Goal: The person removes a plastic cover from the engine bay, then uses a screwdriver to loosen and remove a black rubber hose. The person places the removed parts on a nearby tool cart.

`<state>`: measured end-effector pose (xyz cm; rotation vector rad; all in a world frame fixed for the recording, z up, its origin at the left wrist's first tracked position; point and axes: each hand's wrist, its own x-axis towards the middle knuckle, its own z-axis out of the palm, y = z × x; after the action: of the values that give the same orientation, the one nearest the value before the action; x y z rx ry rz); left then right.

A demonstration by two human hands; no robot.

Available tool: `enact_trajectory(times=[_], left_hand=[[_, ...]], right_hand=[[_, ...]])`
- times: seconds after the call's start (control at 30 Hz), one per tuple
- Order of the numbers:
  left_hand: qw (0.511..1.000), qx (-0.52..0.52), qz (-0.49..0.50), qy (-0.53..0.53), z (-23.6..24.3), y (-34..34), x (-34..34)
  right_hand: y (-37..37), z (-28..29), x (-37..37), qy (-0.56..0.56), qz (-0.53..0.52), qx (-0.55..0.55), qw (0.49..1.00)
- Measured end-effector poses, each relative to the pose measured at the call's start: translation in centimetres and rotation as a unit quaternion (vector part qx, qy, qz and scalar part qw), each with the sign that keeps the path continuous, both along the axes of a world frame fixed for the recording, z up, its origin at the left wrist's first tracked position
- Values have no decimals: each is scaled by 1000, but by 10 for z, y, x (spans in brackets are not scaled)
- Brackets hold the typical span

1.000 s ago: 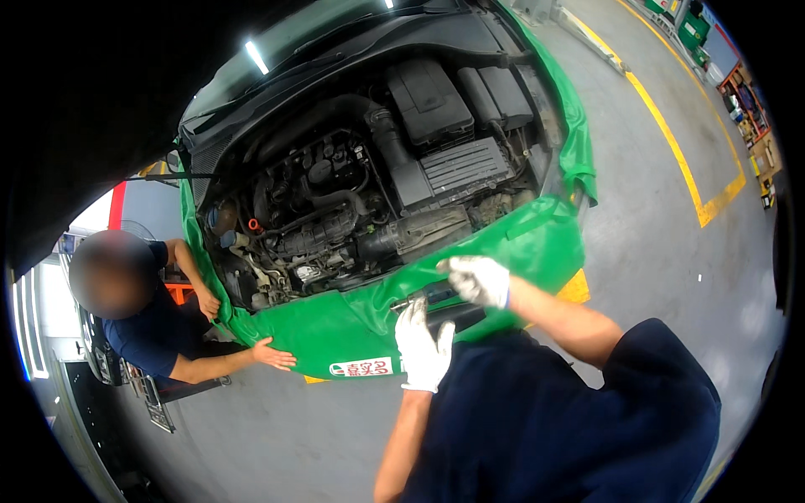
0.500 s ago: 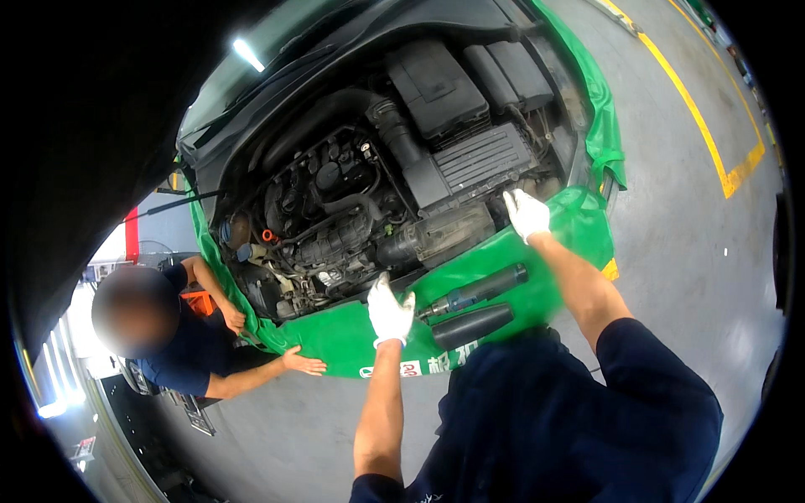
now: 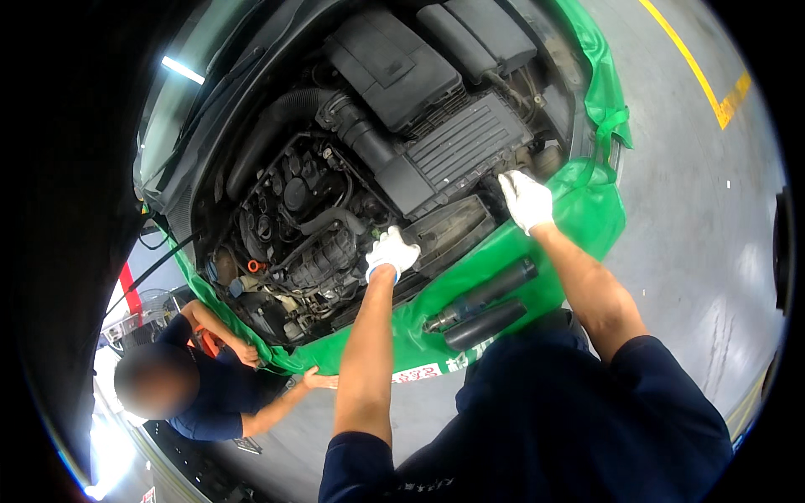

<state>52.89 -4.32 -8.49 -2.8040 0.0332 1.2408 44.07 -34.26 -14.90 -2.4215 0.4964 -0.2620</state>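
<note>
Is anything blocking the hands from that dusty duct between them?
Nothing visible is. The left hand is by the left end of the duct, the right hand near its right end; I can't tell if they touch it.

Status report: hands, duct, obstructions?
Left hand at left end of black duct; right hand near its right end; grips unclear. Power tool on green cover, off duct. Co-worker's hand at cover's edge.

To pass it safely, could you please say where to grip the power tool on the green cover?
Probably mid-body on the power tool, from above and the far side: it is long, its narrow metallic head points left, and a black object lies along its near side.
</note>
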Motion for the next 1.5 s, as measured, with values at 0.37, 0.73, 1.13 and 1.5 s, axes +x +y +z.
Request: enact_trajectory(times=[0.37, 0.73, 1.13, 1.5], left_hand=[[996, -73, 26, -41, -12, 19, 0], [970, -166, 150, 96, -59, 64, 34], [979, -128, 25, 154, -58, 53, 66], [884, -346, 307, 66, -79, 98, 21]], right_hand=[[-1, 6, 4, 13, 21, -6, 1000], [-5, 13, 6, 18, 29, -4, 999], [-10, 24, 6, 106, 85, 33, 990], [-18, 9, -4, 77, 58, 55, 994]])
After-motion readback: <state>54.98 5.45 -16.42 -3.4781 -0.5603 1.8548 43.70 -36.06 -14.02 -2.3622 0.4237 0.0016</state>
